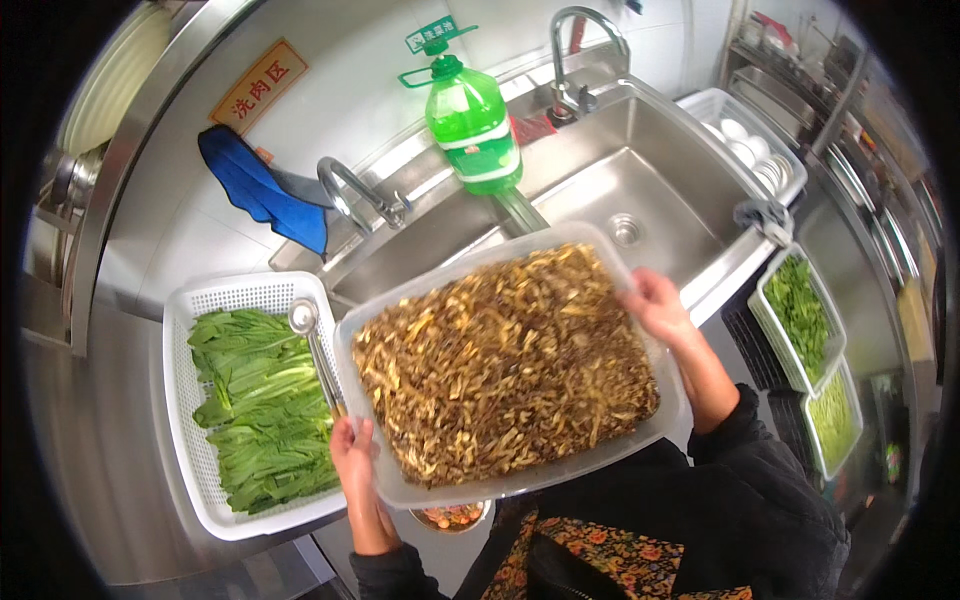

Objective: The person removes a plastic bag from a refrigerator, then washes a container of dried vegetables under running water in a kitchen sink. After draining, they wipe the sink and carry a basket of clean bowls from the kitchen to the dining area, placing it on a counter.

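Both my hands carry a translucent plastic tub (420,292), tilted in front of my body and overlapping the near side of the sink. Chopped brown and yellowish food (510,367), perhaps pickled vegetables, fills much of it. My left hand (354,446) grips the tub's left wall near its lower corner. A long metal ladle (319,360) runs up from that hand, its wooden handle end at the fingers; whether they hold it too I cannot tell. On the opposite side, my right hand (660,307) grasps the tub's upper right rim.
Left is a white perforated basket (184,420) of leafy greens (262,412). Behind the tub lies a steel double sink (660,180) with two faucets (559,67). A green liquid jug (476,127) stands at its divider. Vegetable baskets (840,322) sit at right; a bowl (450,517) is below.
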`<state>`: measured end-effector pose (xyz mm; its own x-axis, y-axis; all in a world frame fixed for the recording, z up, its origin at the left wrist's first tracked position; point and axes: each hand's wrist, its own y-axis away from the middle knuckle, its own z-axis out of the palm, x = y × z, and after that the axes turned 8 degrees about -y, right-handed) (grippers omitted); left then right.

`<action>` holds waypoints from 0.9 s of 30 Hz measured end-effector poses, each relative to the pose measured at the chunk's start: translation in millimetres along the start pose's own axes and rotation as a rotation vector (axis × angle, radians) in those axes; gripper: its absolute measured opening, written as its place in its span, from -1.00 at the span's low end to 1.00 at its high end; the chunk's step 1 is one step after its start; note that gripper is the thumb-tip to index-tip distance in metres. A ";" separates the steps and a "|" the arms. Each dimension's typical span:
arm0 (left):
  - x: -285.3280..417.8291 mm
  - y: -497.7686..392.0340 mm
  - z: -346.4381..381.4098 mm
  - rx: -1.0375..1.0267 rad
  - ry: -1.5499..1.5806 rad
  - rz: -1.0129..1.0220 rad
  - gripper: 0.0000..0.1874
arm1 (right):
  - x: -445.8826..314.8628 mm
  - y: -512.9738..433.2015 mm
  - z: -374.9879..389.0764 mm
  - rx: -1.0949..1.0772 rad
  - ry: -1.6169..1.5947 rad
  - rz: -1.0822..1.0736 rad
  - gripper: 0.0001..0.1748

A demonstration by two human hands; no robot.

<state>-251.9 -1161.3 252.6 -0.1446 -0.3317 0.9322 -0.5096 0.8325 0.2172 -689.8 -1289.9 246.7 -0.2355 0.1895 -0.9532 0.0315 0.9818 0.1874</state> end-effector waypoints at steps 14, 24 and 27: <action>-94.2 -159.1 20.4 -0.796 -0.069 0.145 -0.92 | 53.6 213.5 129.3 0.769 -0.108 0.263 -0.85; -147.6 -109.1 24.7 -1.036 -0.078 0.018 -0.85 | 90.5 346.3 158.7 1.002 -0.051 0.364 -0.86; -171.3 -58.0 35.3 -1.075 -0.093 0.000 -0.85 | 108.8 398.4 135.9 1.005 -0.140 0.349 -0.90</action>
<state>-227.5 -1168.4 70.2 -0.2317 -0.3263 0.9164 0.4954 0.7711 0.3999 -570.9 -876.2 185.4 0.0530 0.3990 -0.9154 0.8754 0.4225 0.2349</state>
